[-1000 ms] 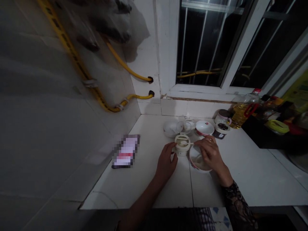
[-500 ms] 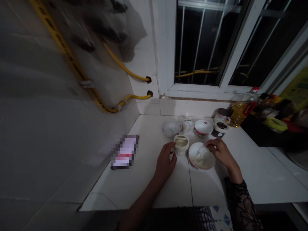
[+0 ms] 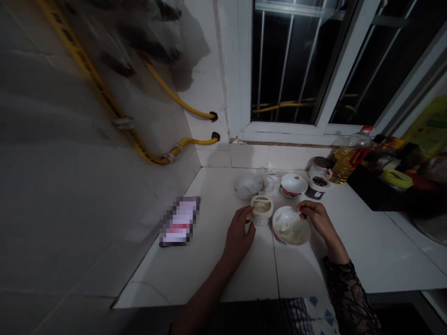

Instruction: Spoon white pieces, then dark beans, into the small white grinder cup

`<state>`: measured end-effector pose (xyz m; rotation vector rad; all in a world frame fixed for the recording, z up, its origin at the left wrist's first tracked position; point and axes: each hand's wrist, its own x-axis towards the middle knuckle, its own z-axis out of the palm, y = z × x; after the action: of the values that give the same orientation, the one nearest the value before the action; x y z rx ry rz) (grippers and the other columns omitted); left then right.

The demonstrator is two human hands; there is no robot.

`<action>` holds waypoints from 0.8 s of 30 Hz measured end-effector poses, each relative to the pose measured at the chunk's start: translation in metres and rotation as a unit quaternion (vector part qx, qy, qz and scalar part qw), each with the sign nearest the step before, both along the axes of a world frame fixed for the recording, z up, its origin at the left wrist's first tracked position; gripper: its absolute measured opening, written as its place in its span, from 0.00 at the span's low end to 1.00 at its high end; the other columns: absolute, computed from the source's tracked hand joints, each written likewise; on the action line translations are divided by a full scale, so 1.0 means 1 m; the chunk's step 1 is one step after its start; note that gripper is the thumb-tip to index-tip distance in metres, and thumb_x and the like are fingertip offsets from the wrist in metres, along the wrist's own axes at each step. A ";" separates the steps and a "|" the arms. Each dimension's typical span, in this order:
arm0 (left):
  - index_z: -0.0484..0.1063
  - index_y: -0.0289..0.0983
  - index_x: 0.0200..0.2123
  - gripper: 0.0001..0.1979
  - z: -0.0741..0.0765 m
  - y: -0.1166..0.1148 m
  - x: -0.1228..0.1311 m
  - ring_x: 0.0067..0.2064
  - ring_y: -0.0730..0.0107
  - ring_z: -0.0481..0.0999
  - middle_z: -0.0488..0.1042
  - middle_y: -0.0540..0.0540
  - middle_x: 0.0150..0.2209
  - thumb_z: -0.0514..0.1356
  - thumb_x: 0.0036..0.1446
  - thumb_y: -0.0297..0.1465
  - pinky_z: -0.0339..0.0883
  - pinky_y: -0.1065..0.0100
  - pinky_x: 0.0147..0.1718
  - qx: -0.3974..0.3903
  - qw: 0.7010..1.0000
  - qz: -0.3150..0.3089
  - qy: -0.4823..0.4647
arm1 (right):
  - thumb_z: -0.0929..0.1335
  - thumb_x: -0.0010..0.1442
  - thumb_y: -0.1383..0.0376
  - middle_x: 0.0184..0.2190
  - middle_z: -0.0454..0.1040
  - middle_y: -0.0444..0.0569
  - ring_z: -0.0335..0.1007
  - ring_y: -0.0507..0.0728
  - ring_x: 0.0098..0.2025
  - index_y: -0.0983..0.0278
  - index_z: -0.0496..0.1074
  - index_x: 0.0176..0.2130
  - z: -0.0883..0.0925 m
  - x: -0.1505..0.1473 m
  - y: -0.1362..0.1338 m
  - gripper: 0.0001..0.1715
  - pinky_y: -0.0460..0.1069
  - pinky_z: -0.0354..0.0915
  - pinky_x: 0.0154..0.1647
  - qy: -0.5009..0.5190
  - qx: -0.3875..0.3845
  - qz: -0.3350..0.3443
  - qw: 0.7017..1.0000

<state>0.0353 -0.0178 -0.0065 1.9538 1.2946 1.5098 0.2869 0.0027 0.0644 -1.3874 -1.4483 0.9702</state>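
My right hand [image 3: 316,221] pinches the handle of a white spoon [image 3: 285,226], its bowl end dipped into a white bowl [image 3: 277,238] with a patterned outside. Pale, whitish stuff lies in the bottom of that bowl; whether it is powder or paste I cannot tell. Just left of the bowl stands a small cream-coloured container [image 3: 261,220], with pale contents showing through its top. My left hand [image 3: 240,235] rests beside it, fingers curved and apart, fingertips against its left side without wrapping round it.
Behind stand a clear bowl [image 3: 244,187], a clear cup [image 3: 271,184], a red-patterned bowl [image 3: 294,185] and a dark-filled jar [image 3: 317,188]. An oil bottle [image 3: 344,165] is at the back right. A blurred-out phone-like object [image 3: 180,222] lies left on the white counter [image 3: 209,274].
The spoon has shifted slightly within the bowl and its white end shows more plainly. My left hand keeps its place at the container. The whole view has drifted a little.
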 end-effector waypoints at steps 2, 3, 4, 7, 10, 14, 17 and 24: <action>0.67 0.40 0.52 0.23 0.000 0.000 0.000 0.50 0.64 0.74 0.70 0.42 0.50 0.52 0.52 0.21 0.77 0.64 0.41 0.003 1.000 -0.004 0.001 | 0.65 0.42 0.62 0.13 0.66 0.41 0.60 0.52 0.20 0.62 0.72 0.21 0.001 0.001 0.001 0.08 0.48 0.57 0.26 0.027 -0.010 -0.010 1.000; 0.67 0.40 0.52 0.23 0.000 0.000 0.000 0.50 0.64 0.74 0.70 0.42 0.50 0.52 0.52 0.21 0.77 0.64 0.41 0.000 1.000 -0.005 0.001 | 0.66 0.41 0.62 0.13 0.66 0.42 0.60 0.52 0.20 0.62 0.72 0.20 0.001 0.002 0.002 0.07 0.48 0.57 0.26 0.038 -0.014 -0.015 0.999; 0.67 0.40 0.52 0.24 0.000 0.000 0.001 0.50 0.64 0.74 0.70 0.42 0.50 0.53 0.52 0.21 0.77 0.63 0.42 -0.003 1.000 -0.004 0.001 | 0.66 0.41 0.63 0.13 0.66 0.42 0.60 0.52 0.19 0.62 0.72 0.20 0.001 0.002 0.002 0.07 0.48 0.57 0.26 0.048 -0.017 -0.019 0.998; 0.67 0.40 0.52 0.24 0.000 0.000 0.001 0.49 0.64 0.74 0.70 0.43 0.50 0.53 0.51 0.20 0.77 0.63 0.42 -0.010 1.000 0.001 -0.004 | 0.66 0.40 0.64 0.12 0.66 0.43 0.60 0.52 0.19 0.63 0.73 0.19 0.000 0.004 0.004 0.07 0.48 0.58 0.25 0.069 -0.022 -0.030 0.997; 0.67 0.40 0.52 0.24 0.000 -0.001 0.001 0.50 0.64 0.74 0.70 0.42 0.50 0.53 0.52 0.21 0.77 0.63 0.42 -0.012 1.000 -0.001 -0.005 | 0.66 0.39 0.64 0.12 0.67 0.43 0.60 0.53 0.19 0.63 0.74 0.19 0.000 0.005 0.005 0.07 0.48 0.59 0.25 0.075 -0.019 -0.037 0.996; 0.67 0.40 0.53 0.24 0.000 0.000 0.000 0.50 0.64 0.74 0.70 0.42 0.50 0.53 0.52 0.21 0.77 0.64 0.42 -0.008 1.000 -0.007 -0.003 | 0.66 0.39 0.63 0.13 0.67 0.44 0.59 0.53 0.20 0.62 0.73 0.19 0.000 0.006 0.005 0.07 0.49 0.59 0.25 0.070 -0.015 -0.044 0.996; 0.67 0.40 0.53 0.24 0.000 0.000 -0.001 0.50 0.64 0.73 0.70 0.42 0.50 0.53 0.52 0.21 0.77 0.64 0.42 -0.008 1.000 -0.007 -0.006 | 0.66 0.39 0.63 0.12 0.66 0.44 0.59 0.53 0.20 0.62 0.73 0.18 0.001 0.006 0.004 0.06 0.49 0.58 0.25 0.088 -0.019 -0.055 0.994; 0.67 0.40 0.52 0.23 0.000 0.000 0.001 0.50 0.64 0.73 0.70 0.42 0.50 0.52 0.52 0.21 0.76 0.63 0.43 -0.006 1.000 -0.004 -0.009 | 0.68 0.40 0.63 0.15 0.68 0.43 0.61 0.54 0.21 0.62 0.73 0.21 0.001 0.002 0.003 0.05 0.50 0.60 0.28 0.128 -0.016 -0.068 0.989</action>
<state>0.0363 -0.0182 -0.0069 1.9323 1.2837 1.5072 0.2887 0.0061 0.0654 -1.3127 -1.1383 1.0444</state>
